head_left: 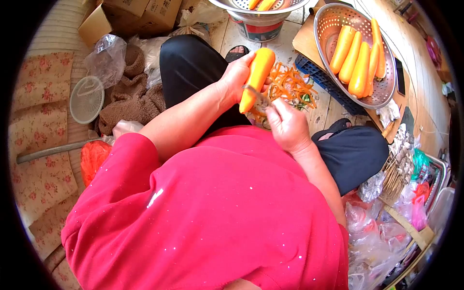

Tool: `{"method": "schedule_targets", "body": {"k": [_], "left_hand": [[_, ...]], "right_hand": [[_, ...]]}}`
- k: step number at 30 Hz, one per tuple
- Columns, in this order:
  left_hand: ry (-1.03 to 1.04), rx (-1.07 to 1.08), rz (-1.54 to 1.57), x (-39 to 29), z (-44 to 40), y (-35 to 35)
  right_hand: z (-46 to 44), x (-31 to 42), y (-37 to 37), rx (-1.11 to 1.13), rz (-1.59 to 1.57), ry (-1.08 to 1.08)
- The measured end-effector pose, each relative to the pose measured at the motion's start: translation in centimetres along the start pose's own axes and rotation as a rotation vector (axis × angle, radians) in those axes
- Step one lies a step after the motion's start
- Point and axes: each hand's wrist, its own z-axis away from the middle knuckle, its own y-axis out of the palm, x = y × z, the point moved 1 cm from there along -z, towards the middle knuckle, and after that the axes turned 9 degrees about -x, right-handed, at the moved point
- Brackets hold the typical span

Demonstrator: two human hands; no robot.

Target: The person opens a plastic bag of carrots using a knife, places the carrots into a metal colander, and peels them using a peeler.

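Observation:
My left hand (235,77) is wrapped round a thick orange carrot (261,70), which it holds at a slant above the floor. Closed round the handle of a peeler (258,95), my right hand (289,126) is at the carrot's lower end, and the peeler's head lies against the carrot there. Below and behind the carrot, a pile of orange peelings (292,86) with a few green bits covers part of the floor. Several peeled carrots (358,63) lie in a perforated metal colander (325,29) at the upper right.
Another colander (290,6) holding carrots stands over a bucket (256,31) at the top. A blue crate (328,84) and a dark phone (400,77) are at right. Cardboard boxes (130,21), brown cloth (130,106) and a round lid (87,100) lie left; plastic bags (374,241) fill the lower right.

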Motion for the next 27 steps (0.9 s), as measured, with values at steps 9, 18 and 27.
{"method": "schedule_targets", "body": {"k": [9, 18, 27], "left_hand": [[-0.117, 0.056, -0.351, 1.6, 2.4, 0.0], [0.044, 0.050, -0.197, -0.8, 1.9, 0.8], [0.045, -0.064, -0.167, 0.6, 0.1, 1.0]], "right_hand": [[-3.2, -7.4, -1.9, -0.045, 0.258, 0.528], [-1.5, -2.6, -1.7, -0.164, 0.037, 0.235], [-0.6, -1.2, 0.0, -0.068, 0.080, 0.099]]}}
